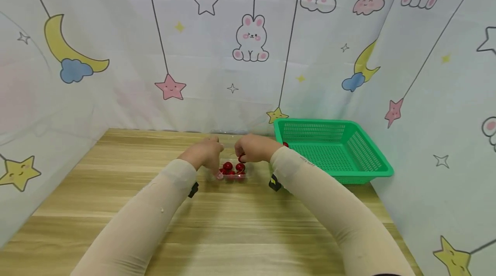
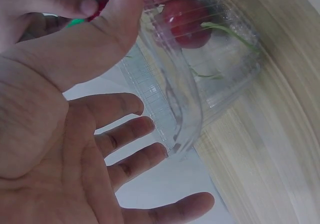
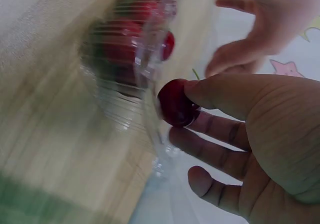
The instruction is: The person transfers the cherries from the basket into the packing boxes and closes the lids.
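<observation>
My right hand pinches a dark-red cherry at the clear plastic box's open top; my left hand, fingers loosely spread, grips nothing at the box's left side.

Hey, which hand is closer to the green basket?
The right. The right hand pinches a cherry at the clear container, just left of the green basket; the left hand is farther away, at the container's left side.
</observation>
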`<action>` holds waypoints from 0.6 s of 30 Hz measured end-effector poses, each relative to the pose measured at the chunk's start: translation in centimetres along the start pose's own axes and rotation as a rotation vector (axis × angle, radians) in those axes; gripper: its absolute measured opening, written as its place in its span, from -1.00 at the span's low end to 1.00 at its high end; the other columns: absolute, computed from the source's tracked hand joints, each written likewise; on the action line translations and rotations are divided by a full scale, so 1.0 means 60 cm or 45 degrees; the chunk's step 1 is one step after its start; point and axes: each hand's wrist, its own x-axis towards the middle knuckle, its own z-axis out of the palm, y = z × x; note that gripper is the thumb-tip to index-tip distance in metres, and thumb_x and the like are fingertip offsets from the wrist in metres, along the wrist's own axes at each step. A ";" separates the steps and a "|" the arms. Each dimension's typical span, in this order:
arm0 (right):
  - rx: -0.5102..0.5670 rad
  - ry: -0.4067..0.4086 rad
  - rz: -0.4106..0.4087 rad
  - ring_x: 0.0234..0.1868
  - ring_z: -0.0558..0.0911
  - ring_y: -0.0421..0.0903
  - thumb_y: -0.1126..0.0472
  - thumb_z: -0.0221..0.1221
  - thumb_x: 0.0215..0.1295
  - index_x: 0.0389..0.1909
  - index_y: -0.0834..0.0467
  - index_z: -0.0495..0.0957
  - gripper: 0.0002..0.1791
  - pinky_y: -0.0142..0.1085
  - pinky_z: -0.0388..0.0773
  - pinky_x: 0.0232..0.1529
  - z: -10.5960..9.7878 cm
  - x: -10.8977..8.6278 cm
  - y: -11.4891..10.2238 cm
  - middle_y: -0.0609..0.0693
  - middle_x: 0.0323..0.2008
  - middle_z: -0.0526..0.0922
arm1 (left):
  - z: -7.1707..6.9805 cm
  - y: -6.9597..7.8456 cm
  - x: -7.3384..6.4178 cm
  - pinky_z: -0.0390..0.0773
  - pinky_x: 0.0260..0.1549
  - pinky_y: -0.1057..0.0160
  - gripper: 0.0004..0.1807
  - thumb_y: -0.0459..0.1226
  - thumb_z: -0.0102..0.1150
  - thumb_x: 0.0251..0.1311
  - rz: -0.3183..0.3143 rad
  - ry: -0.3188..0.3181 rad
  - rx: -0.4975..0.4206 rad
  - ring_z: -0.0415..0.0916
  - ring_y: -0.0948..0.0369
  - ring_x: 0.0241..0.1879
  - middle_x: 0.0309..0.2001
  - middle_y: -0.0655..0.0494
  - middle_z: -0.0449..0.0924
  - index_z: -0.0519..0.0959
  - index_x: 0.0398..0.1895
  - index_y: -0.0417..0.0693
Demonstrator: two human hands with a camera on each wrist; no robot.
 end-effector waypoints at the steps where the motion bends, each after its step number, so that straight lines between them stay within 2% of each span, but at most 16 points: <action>1: 0.001 0.005 -0.001 -0.16 0.71 -0.15 0.20 0.36 0.65 -0.05 0.08 0.79 -0.94 -0.17 0.78 0.05 0.003 0.003 -0.001 -0.08 -0.14 0.82 | 0.000 0.000 -0.001 0.55 0.55 -0.26 0.16 0.03 0.85 0.07 0.000 0.002 -0.002 0.37 -0.21 0.60 0.59 -0.22 0.38 0.46 0.70 -0.15; 6: -0.003 0.050 -0.029 -0.14 0.75 -0.07 0.23 0.33 0.67 -0.06 0.14 0.81 -0.89 -0.14 0.79 0.07 0.019 0.013 -0.005 0.00 -0.12 0.84 | 0.000 0.000 -0.001 0.53 0.57 -0.25 0.15 0.03 0.83 0.09 0.004 0.006 0.003 0.35 -0.23 0.63 0.61 -0.22 0.37 0.46 0.71 -0.13; 9: 0.011 0.068 -0.026 0.09 0.82 0.04 0.24 0.30 0.69 0.11 0.21 0.81 -0.81 -0.06 0.79 0.26 0.024 0.016 -0.004 0.11 0.07 0.87 | 0.000 0.001 -0.001 0.54 0.56 -0.25 0.16 0.04 0.83 0.09 0.003 0.004 0.012 0.36 -0.23 0.62 0.59 -0.21 0.38 0.45 0.72 -0.11; 13: 0.035 0.063 0.016 0.36 0.77 0.12 0.21 0.29 0.70 0.33 0.22 0.75 -0.67 0.02 0.72 0.44 0.023 0.015 -0.002 0.16 0.30 0.81 | 0.000 0.000 0.000 0.56 0.55 -0.24 0.17 0.04 0.84 0.08 -0.002 0.001 0.008 0.38 -0.21 0.60 0.57 -0.21 0.39 0.45 0.72 -0.12; 18: 0.038 0.057 0.039 0.27 0.80 0.08 0.19 0.28 0.71 0.32 0.21 0.76 -0.68 0.00 0.78 0.34 0.004 -0.002 -0.001 0.12 0.24 0.83 | -0.001 0.001 -0.001 0.55 0.55 -0.23 0.14 0.03 0.83 0.10 -0.008 -0.005 -0.004 0.35 -0.22 0.63 0.62 -0.23 0.35 0.45 0.71 -0.13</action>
